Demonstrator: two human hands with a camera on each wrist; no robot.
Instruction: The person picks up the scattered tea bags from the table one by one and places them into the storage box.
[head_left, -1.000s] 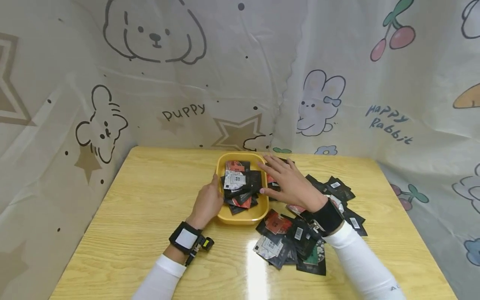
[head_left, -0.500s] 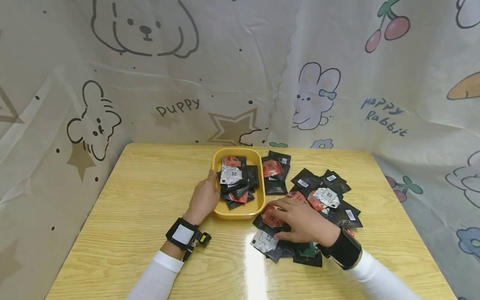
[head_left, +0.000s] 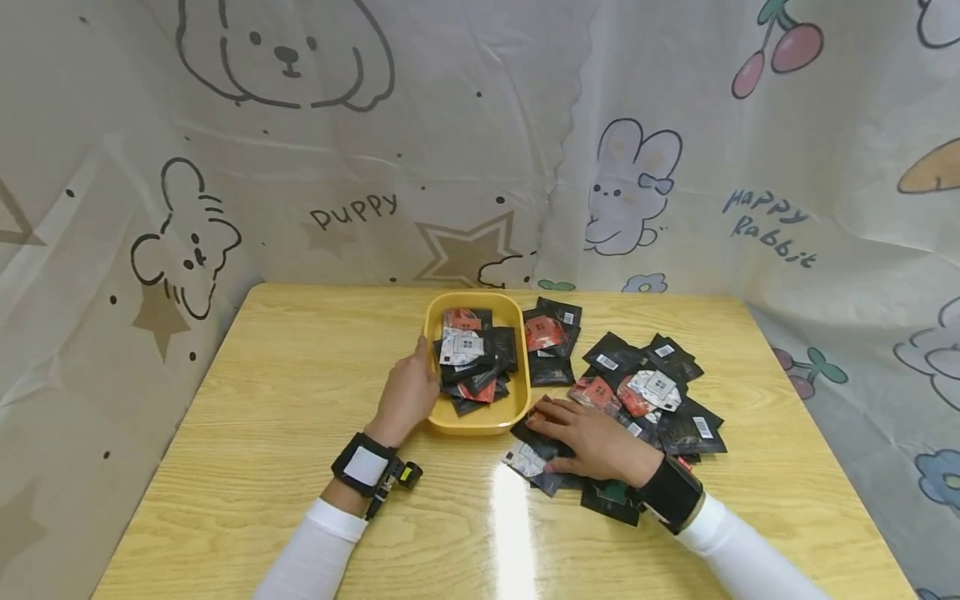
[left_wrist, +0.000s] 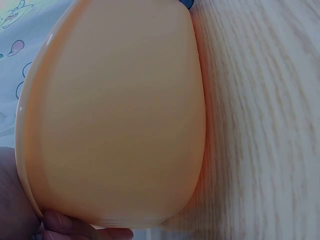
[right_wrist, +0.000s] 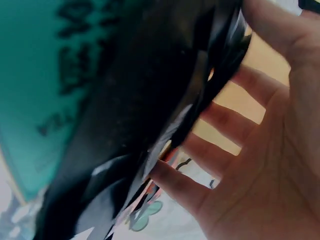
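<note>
My left hand (head_left: pixel 407 392) grips the left rim of a yellow plastic tub (head_left: pixel 480 423); in the left wrist view, fingers (left_wrist: pixel 62 220) curl at the tub wall (left_wrist: pixel 120 115). Inside the tub lie several black sachets with red or white labels (head_left: pixel 462 347). To its right, my right hand (head_left: pixel 600 442) lies over a loose heap of similar sachets (head_left: pixel 613 508), thumb on the near side and fingers across the far side. The right wrist view shows a sachet with a green label (right_wrist: pixel 35 90) close up, with the fingertips hidden behind the stacked packets.
A small group of sachets (head_left: pixel 550 337) lies against the tub's right side. Another spread of sachets (head_left: pixel 652 392) lies further right on the wooden table (head_left: pixel 300 358). Behind the table hangs a cloth printed with cartoon animals (head_left: pixel 465 167).
My right hand has moved from beside the tub's right rim down onto the near heap, and its fingers have drawn those sachets together. The left hand stays on the tub.
</note>
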